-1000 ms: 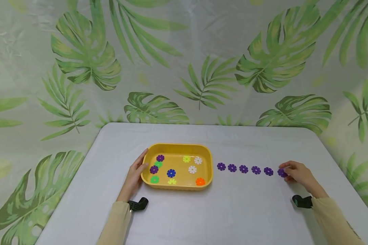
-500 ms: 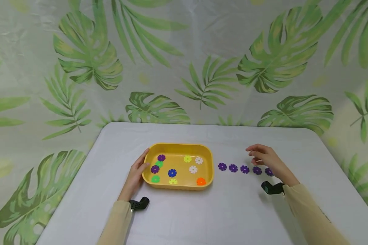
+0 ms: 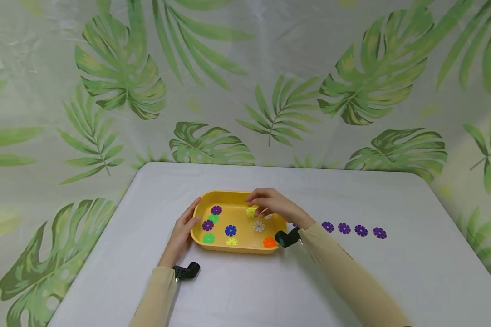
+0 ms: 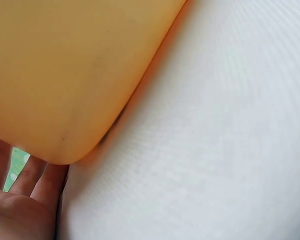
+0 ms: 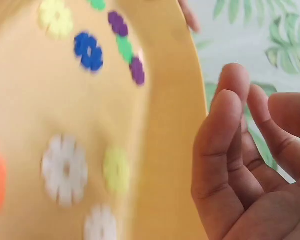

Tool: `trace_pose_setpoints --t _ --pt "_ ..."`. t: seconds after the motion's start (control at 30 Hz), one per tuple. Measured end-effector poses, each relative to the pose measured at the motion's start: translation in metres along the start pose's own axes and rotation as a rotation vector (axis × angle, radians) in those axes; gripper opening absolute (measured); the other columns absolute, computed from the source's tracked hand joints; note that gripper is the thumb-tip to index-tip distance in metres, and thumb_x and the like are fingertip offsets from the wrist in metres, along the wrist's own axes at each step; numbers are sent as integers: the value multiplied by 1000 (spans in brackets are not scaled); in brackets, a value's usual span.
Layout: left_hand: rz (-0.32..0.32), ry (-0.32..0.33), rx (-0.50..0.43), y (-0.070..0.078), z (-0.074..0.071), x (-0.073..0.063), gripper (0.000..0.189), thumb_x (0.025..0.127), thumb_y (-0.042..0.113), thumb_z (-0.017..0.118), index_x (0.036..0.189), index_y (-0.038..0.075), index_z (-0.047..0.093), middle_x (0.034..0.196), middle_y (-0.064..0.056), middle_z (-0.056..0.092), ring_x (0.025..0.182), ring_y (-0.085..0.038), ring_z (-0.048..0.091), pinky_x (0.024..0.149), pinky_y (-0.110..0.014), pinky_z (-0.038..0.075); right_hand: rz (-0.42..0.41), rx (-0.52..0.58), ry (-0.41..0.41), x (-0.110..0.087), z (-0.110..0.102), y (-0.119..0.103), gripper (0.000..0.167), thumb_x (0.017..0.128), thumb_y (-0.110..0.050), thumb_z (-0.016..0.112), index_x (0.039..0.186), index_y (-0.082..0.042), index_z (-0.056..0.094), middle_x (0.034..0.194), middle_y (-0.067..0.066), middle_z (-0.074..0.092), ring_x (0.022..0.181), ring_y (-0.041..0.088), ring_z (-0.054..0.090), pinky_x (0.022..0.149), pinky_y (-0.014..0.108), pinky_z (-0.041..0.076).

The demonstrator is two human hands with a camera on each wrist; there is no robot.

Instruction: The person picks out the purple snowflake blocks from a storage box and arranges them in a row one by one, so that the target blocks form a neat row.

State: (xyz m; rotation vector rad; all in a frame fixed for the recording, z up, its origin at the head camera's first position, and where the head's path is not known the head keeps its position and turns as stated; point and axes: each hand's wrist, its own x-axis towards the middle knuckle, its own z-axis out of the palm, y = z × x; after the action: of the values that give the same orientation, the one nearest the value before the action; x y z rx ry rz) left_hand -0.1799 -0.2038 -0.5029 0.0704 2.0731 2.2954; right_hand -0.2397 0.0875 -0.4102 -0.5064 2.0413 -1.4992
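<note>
Looks like we're at picking step: our right hand [image 3: 276,204] hovers over tray [image 3: 237,249], fingers [image 5: 212,160] loosely bent, thumb apart, nothing pinched. Left hand [image 3: 182,230] grips tray's left end, thumb on rim, fingers outside. Two purple discs [image 3: 208,225] lie inside at left; purple row [image 3: 344,228] sits right of tray on surface [image 3: 262,295], partly behind our arm. We'd guess next move calls for reaching further left, pinching one purple disc.

White table [image 3: 245,290]: yellow tray [image 3: 234,249], purple discs [image 3: 344,228]

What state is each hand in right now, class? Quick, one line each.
Left hand: holding the yellow tray at its left end.
Right hand: open, fingers loosely bent over the tray, holding nothing.
</note>
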Motion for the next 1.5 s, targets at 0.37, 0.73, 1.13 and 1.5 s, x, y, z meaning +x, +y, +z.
trace_pose_setpoints --t 0.37,0.73,1.13,1.5 --pt "1 -13 -2 0 0 0 53 101 13 48 151 18 33 155 3 24 142 -14 18 112 -29 24 86 -2 -210 59 73 -12 32 100 -12 45 125 6 54 128 22 55 93 36 64 80 37 56" --pt "27 -21 11 2 0 1 53 100 16 50 150 16 33 155 1 24 141 -14 18 111 -28 24 209 21 -276 87 92 -8 29 98 -1 41 121 10 55 113 22 59 79 28 63 77 35 57" --pt "18 -23 -4 2 1 2 51 101 9 46 150 15 33 155 3 23 142 -10 14 111 -25 23 253 -18 -238 91 94 -5 22 90 10 46 108 12 57 83 15 60 65 18 60 70 29 57" --pt "-5 -31 -11 17 5 -5 52 101 4 43 151 8 28 157 -4 19 143 -17 14 111 -28 24 153 -131 -245 81 76 -5 19 92 4 50 107 9 61 62 4 51 49 10 46 47 18 42"
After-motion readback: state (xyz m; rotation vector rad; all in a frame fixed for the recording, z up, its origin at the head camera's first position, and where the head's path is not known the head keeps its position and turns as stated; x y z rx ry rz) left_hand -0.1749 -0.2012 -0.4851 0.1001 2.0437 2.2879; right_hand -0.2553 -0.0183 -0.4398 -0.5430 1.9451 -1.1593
